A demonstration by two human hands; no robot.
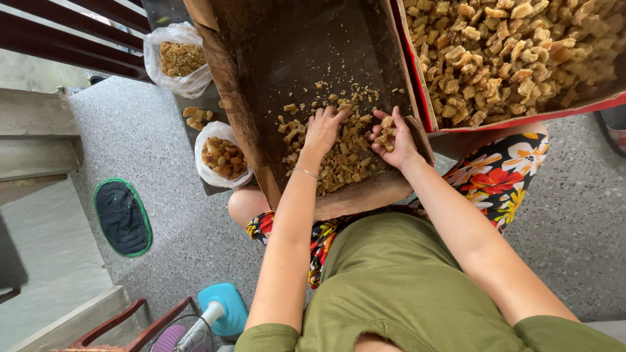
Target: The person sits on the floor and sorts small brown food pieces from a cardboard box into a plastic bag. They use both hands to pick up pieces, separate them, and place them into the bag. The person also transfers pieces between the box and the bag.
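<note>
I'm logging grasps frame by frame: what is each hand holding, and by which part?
The right hand cups a small clump of brown pieces in its curled fingers. The left hand rests fingers-down in the pile; whether it grips anything cannot be told.

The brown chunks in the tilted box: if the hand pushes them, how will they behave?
The chunks look small, loose and irregular, so they would probably tumble and scatter rather than roll. Crumbs in the box suggest they break easily. The left hand rests on them.
</note>
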